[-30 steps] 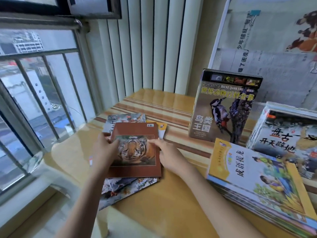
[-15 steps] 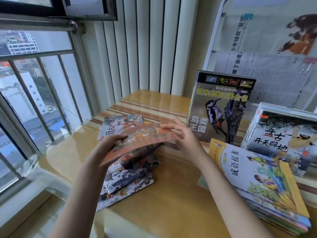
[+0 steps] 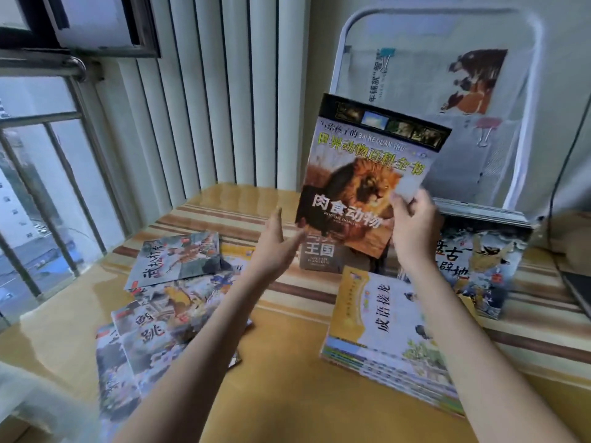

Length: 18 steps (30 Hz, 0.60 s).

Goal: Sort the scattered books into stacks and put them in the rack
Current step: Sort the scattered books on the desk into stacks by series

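Fingers (image 3: 403,199) of my right hand (image 3: 415,230) are clamped on the right edge of the lion book (image 3: 367,174), thumb on the cover, book raised upright over the bench (image 3: 287,394). Left hand (image 3: 275,247) is just below the book's lower left corner, fingers straight and apart, holding nothing; can't tell if the fingertips touch the cover. Behind the lion book stands a same-series book (image 3: 316,251), mostly hidden, only its lower left showing. My read: this is the sorting step, matching the lion book to that series and adding it in front of the standing one. Next move calls for lowering it bottom edge first, squared against the standing cover, left hand steadying so neither tips forward. To the right sits the slanted stack (image 3: 486,260); in front of it the yellow-bordered stack (image 3: 387,330) lies flat. Scattered thin books (image 3: 172,302) lie overlapped at left, not yet sorted. White-framed rack (image 3: 531,91) stands at the back, lined with newspaper; nothing looks loaded in it, though its lower part is hidden. Racking not yet started, by my estimate.
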Each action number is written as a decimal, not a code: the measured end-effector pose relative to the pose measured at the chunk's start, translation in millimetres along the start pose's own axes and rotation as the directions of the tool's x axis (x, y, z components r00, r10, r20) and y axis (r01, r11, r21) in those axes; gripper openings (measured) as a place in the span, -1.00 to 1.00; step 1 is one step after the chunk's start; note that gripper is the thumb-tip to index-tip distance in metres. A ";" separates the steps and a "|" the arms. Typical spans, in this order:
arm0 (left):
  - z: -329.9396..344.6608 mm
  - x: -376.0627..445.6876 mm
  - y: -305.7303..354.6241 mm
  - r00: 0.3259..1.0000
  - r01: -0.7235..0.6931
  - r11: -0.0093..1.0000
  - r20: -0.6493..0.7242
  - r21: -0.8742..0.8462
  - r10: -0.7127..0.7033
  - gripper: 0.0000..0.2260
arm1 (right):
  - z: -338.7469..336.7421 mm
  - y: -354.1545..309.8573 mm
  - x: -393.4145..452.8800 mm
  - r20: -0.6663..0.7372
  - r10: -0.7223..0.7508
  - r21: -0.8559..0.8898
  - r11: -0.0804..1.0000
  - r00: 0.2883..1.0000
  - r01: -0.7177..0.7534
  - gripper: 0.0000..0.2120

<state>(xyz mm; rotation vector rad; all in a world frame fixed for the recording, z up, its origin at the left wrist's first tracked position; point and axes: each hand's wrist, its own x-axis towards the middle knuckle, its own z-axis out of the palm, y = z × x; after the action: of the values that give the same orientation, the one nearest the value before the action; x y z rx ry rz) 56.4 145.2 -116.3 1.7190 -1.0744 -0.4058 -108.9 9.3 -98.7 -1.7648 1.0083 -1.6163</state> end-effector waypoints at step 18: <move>98.3 18.8 -56.6 0.987 -0.115 0.989 -0.100 0.092 0.124 -0.35 | 33.9 34.7 -33.5 0.084 -0.205 -0.401 0.889 0.975 0.221 -0.30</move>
<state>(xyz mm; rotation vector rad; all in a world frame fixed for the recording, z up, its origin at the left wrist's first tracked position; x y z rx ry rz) 24.4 77.3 -203.4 1.7210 -1.1252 -0.1932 -81.3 13.2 -150.7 -2.2461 1.2408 -1.5717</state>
